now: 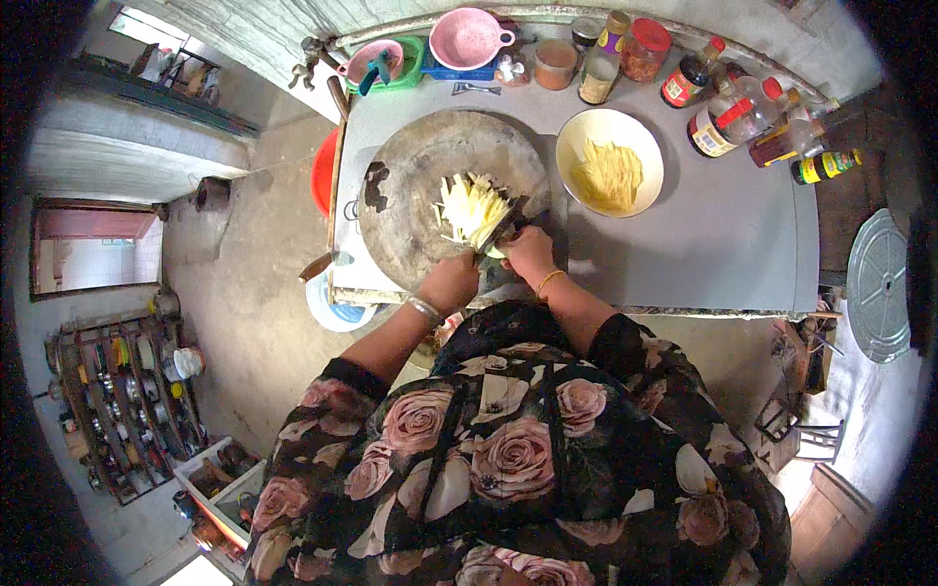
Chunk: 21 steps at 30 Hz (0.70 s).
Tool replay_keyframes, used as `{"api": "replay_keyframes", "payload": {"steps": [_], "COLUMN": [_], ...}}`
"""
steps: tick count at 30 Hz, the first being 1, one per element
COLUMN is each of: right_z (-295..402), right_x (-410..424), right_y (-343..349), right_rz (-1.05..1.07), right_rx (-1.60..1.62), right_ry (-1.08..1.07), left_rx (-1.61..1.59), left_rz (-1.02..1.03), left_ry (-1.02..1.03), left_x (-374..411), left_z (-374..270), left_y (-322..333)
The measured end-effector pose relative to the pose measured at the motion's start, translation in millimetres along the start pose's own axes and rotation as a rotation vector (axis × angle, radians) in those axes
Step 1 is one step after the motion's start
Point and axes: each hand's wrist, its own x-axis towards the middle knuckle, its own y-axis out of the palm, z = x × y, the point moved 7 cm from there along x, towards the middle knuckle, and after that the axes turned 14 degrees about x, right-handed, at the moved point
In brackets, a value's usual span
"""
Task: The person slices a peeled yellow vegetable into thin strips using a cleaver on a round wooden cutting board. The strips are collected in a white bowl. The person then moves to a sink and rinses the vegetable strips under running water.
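My left hand (453, 282), wearing a silver bangle, is closed at the near edge of a round wooden chopping block (418, 161). It seems to grip a dark-bladed knife (485, 247), mostly hidden between my hands. With a yellow bracelet at the wrist, my right hand (529, 253) holds a pale green vegetable piece (496, 253) at its fingertips. Just beyond both hands lies a heap of pale yellow vegetable strips (473, 209) on the block. To the right, a cream bowl (651, 143) contains more yellow strips (608, 176).
Sauce bottles (685, 79) and jars (555, 64) line the back and right of the grey table (703, 256). A pink colander (469, 40) sits behind the block. A brown handle (316, 268) juts past the left edge, above a blue-and-white basin (341, 308).
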Motion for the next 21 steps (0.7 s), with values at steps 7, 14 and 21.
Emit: {"api": "replay_keyframes", "payload": {"steps": [7, 14, 21], "right_z": [-76, -32, 5], "right_x": [25, 9, -10], "right_y": [18, 6, -3], "right_rz": [-0.148, -0.084, -0.034], "right_rx": [0.202, 0.115, 0.211], "right_ry": [-0.095, -0.074, 0.091], "left_rx": [-0.073, -0.034, -0.059], "left_rz": [-0.021, 0.022, 0.023], "left_ry": [0.102, 0.042, 0.021], "left_x": [-1, 9, 4], "left_z": [-10, 6, 7], "left_y": [-15, 12, 14]}}
